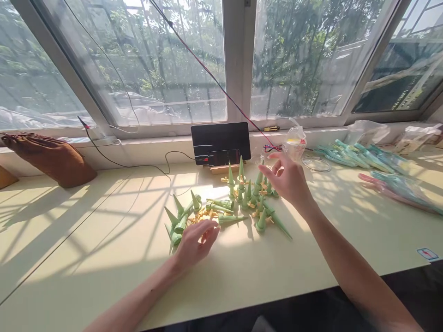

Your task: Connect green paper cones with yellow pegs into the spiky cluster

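Observation:
My left hand (198, 240) rests low at the front of a loose pile, its fingers curled and pinched together; whatever may be between them is hidden. Around it lie green plant watering spikes (180, 223) and small yellow valves (205, 214). My right hand (286, 179) hovers at the back right, thumb and forefinger apart beside the tip of an upright green spike (258, 185). Several spikes with yellow valves fitted stand points up in a group there, such as one tall spike (241, 173). Another spike (278, 221) lies on its side in front of them.
A black tablet (221, 138) leans at the windowsill behind the spikes, with a phone (224, 158) on a wooden stand. Bagged teal items (363, 154) lie at right beside a plastic cup (295, 142). A brown bag (51, 159) sits at left, with a cable across the table (86, 240).

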The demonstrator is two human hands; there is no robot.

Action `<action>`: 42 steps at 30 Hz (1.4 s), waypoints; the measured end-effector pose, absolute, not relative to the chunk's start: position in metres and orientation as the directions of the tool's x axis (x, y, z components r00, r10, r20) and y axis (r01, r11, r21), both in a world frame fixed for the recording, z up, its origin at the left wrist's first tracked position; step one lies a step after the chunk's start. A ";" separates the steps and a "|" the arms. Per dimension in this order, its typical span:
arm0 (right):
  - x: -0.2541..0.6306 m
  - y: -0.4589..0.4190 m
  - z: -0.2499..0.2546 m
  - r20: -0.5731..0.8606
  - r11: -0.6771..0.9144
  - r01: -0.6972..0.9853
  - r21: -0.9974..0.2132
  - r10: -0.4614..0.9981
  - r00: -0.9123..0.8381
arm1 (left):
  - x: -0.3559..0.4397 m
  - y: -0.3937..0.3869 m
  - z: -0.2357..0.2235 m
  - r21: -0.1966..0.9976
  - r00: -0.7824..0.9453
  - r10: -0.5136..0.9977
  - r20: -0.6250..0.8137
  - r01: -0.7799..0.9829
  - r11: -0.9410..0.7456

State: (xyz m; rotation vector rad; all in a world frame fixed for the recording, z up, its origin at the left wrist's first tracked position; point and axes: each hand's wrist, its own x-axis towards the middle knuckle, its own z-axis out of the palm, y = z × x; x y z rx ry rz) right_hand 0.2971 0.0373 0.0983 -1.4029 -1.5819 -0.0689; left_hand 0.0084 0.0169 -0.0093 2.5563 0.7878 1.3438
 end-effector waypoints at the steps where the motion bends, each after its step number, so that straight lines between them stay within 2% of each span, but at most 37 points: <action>1: 0.296 0.031 0.103 0.703 0.329 0.778 -0.535 0.685 0.193 | 0.009 0.017 -0.009 0.352 0.470 0.505 0.724 0.378 -0.857; 5: 0.274 0.006 0.109 0.743 0.409 0.749 -0.521 0.649 0.162 | 0.012 0.015 -0.008 0.317 0.537 0.480 0.694 0.370 -0.873; 11: 0.215 -0.008 0.070 0.553 0.518 0.733 -0.440 0.800 -0.234 | 0.008 0.007 -0.011 0.290 0.597 0.466 0.653 0.371 -0.882; 13: 0.202 -0.008 0.053 0.486 0.534 0.732 -0.424 0.816 -0.313 | 0.005 0.006 -0.012 0.275 0.600 0.446 0.664 0.359 -0.892; 18: 0.191 -0.012 0.016 0.479 0.557 0.707 -0.436 0.809 -0.341 | 0.001 0.004 -0.012 0.222 0.611 0.381 0.694 0.322 -0.921; 23: 0.195 -0.020 -0.012 0.481 0.638 0.671 -0.376 0.754 -0.447 | 0.001 0.004 -0.011 0.081 0.624 0.281 0.729 0.330 -0.941; 27: 0.209 -0.024 -0.023 0.487 0.699 0.658 -0.279 0.694 -0.531 | 0.007 0.004 -0.006 -0.046 0.677 0.251 0.692 0.388 -0.920; 30: 0.223 -0.023 -0.026 0.487 0.693 0.670 -0.266 0.696 -0.527 | 0.016 0.005 0.005 -0.080 0.709 0.317 0.630 0.466 -0.881; 32: 0.230 -0.022 -0.028 0.479 0.681 0.681 -0.267 0.708 -0.520 | 0.022 0.008 0.015 -0.031 0.689 0.441 0.575 0.557 -0.830; 35: 0.238 -0.021 -0.030 0.461 0.660 0.698 -0.280 0.730 -0.505 | 0.029 0.016 0.031 0.055 0.634 0.649 0.420 0.696 -0.716; 37: 0.240 -0.021 -0.032 0.452 0.631 0.710 -0.312 0.756 -0.473 | 0.032 0.022 0.037 0.065 0.629 0.697 0.345 0.725 -0.686; 42: 0.244 -0.021 -0.032 0.419 0.558 0.746 -0.363 0.813 -0.405 | 0.034 0.032 0.022 0.068 0.615 0.714 0.333 0.740 -0.669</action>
